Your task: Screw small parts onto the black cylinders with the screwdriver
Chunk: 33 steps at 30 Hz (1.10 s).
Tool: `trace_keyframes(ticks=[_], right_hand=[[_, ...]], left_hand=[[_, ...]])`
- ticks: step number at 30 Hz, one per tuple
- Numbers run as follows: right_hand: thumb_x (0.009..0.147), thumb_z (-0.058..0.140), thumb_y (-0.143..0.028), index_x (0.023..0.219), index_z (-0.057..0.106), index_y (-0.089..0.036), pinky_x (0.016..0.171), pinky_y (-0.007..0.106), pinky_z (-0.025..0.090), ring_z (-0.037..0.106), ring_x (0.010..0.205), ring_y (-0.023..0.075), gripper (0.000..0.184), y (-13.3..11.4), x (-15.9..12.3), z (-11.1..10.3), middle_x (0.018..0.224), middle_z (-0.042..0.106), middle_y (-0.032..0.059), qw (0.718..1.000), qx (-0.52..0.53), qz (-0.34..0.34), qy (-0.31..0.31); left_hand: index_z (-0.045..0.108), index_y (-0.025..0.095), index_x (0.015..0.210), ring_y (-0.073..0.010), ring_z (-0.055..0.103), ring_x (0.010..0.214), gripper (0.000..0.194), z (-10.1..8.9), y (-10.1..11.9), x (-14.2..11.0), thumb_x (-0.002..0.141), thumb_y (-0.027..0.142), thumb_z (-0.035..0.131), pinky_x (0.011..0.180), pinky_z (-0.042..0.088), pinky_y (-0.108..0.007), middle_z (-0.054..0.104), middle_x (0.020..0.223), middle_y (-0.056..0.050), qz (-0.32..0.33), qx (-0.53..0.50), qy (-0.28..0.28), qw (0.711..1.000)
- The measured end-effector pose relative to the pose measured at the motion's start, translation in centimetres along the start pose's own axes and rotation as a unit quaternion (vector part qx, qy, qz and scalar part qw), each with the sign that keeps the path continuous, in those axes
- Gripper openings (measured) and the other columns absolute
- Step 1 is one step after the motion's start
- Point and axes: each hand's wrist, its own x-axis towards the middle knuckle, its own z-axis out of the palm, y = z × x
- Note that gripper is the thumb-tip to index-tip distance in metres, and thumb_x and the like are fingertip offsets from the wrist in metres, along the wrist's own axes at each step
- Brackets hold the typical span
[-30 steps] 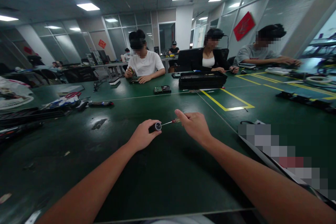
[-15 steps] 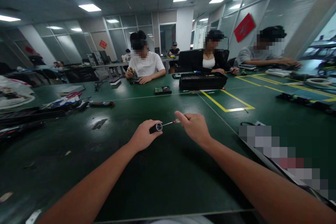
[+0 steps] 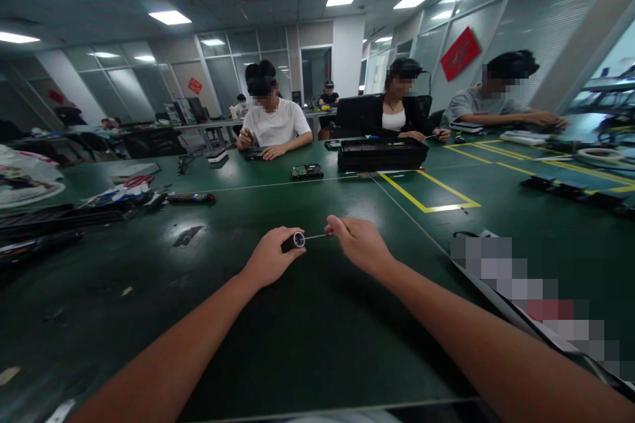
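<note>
My left hand (image 3: pixel 270 256) is wrapped round a short black cylinder (image 3: pixel 293 242), whose pale-rimmed round end faces me and to the right. Its inside is too small to make out. To the right, my right hand (image 3: pixel 364 243) is closed on a screwdriver (image 3: pixel 315 236). The thin metal shaft runs left to the cylinder's open end; whether the tip is inside or only touching, I cannot tell. Fingers cover most of the screwdriver's handle. Both hands are just above the green tabletop (image 3: pixel 317 330).
A green circuit board device (image 3: pixel 307 171) and a long black case (image 3: pixel 381 153) lie ahead. Yellow tape (image 3: pixel 446 207) marks the table. Tools and cables (image 3: pixel 119 195) are heaped at left; a dark pen-like tool (image 3: pixel 191 197) lies beside them. Several people sit across the table.
My right hand has turned and its thumb has curled down over the screwdriver handle, hiding the red part seen before. The left hand and the cylinder stay nearly still.
</note>
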Motion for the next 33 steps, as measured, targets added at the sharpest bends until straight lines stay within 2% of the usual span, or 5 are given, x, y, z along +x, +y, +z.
trace_keyframes(ticks=[9, 18, 25, 31, 33], right_hand=[[0.096, 0.044, -0.033, 0.117, 0.063, -0.021, 0.068, 0.030, 0.043, 0.062, 0.077, 0.0171, 0.031, -0.03, -0.32, 0.47, 0.092, 0.070, 0.0035, 0.999, 0.047, -0.017, -0.011], [0.099, 0.035, -0.039, 0.105, 0.066, -0.024, 0.069, 0.033, 0.043, 0.063, 0.077, 0.0199, 0.035, 0.31, -0.19, 0.57, 0.086, 0.070, 0.0038, 0.999, 0.047, 0.002, 0.009], [0.093, 0.045, -0.034, 0.117, 0.055, -0.022, 0.067, 0.032, 0.045, 0.062, 0.078, 0.0193, 0.029, 0.54, -0.26, 0.80, 0.088, 0.066, 0.0028, 0.995, 0.100, 0.018, 0.006], [0.096, 0.038, -0.043, 0.094, 0.064, -0.023, 0.066, 0.031, 0.042, 0.060, 0.074, 0.0191, 0.033, 0.66, -0.02, 0.83, 0.080, 0.065, 0.0021, 0.997, 0.073, 0.027, 0.019], [0.096, 0.037, -0.042, 0.096, 0.063, -0.023, 0.065, 0.031, 0.042, 0.059, 0.072, 0.0188, 0.033, 0.73, 0.05, 0.85, 0.083, 0.066, 0.0026, 0.997, 0.073, 0.031, 0.010]], left_hand=[[0.064, 0.025, 0.117, -0.0233, 0.056, 0.097, 0.032, 0.13, -0.21, 0.00, 0.086, 0.034, 0.065, 0.088, 0.042, -0.040, 0.066, 0.105, -0.004, 0.001, 0.040, 0.005, 0.999], [0.063, 0.025, 0.119, -0.0240, 0.056, 0.102, 0.034, -0.11, 0.05, 0.09, 0.086, 0.033, 0.066, 0.104, 0.033, -0.049, 0.066, 0.107, -0.004, 0.006, 0.057, -0.007, 0.998], [0.064, 0.026, 0.118, -0.0242, 0.056, 0.104, 0.032, 0.02, 0.18, 0.05, 0.086, 0.032, 0.065, 0.107, 0.030, -0.050, 0.066, 0.108, -0.004, 0.012, 0.054, -0.019, 0.998], [0.064, 0.026, 0.117, -0.0247, 0.057, 0.106, 0.032, -0.10, 0.58, -0.12, 0.086, 0.035, 0.065, 0.108, 0.027, -0.052, 0.066, 0.107, -0.003, 0.015, 0.048, -0.016, 0.999], [0.064, 0.027, 0.116, -0.0248, 0.057, 0.106, 0.031, -0.04, 0.57, -0.13, 0.086, 0.034, 0.066, 0.109, 0.027, -0.052, 0.066, 0.106, -0.003, 0.014, 0.052, -0.022, 0.998]])
